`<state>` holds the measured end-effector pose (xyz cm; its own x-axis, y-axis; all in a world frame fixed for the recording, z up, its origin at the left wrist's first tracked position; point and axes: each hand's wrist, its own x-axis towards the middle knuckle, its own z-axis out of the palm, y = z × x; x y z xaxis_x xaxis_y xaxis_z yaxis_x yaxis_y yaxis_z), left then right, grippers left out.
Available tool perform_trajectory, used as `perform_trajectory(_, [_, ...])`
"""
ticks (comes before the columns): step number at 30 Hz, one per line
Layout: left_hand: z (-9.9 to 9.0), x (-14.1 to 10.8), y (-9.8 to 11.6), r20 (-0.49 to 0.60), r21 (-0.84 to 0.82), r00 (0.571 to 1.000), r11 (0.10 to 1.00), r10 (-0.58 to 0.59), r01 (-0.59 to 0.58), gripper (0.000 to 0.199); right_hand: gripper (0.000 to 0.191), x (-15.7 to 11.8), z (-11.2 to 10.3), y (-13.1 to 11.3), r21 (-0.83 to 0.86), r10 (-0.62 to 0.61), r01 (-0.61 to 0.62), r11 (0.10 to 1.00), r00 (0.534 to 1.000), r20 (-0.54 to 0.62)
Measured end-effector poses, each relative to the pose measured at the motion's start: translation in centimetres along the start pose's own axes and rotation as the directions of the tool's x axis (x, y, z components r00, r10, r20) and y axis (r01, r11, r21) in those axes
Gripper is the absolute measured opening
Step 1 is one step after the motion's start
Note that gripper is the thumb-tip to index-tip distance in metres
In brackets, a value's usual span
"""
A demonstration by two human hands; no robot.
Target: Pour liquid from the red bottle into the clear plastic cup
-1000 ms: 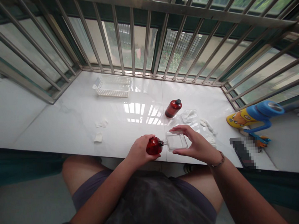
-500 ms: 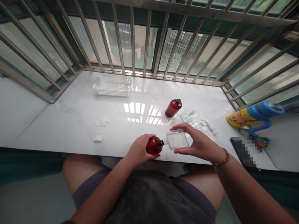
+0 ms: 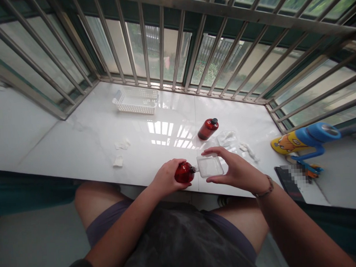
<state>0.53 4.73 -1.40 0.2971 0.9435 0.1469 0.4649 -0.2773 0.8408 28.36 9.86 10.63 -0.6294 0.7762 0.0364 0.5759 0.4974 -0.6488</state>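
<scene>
Clasping a red bottle point(image 3: 184, 173) in the closed left grip point(image 3: 165, 176), its neck just beside a clear plastic tray point(image 3: 209, 166) pinched by the right grip point(image 3: 235, 171), both over the front edge of the white bench point(image 3: 78, 149)

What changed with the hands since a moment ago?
Only a little! The right hand shifted slightly, its wrist swinging outward to the right, with the clear plastic tray still in it. Nothing was let go. The left hand still grips the red bottle. The standing red bottle and white basket stayed put.
</scene>
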Motion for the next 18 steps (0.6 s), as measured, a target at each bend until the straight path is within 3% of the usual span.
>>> perform_trajectory(18, [-0.15,0.01,0.13,0.006,-0.017,1.0,1.0,-0.01,0.01,0.086,0.077,0.39,-0.29,-0.05,-0.022,-0.007,0.007,1.0,1.0,0.01])
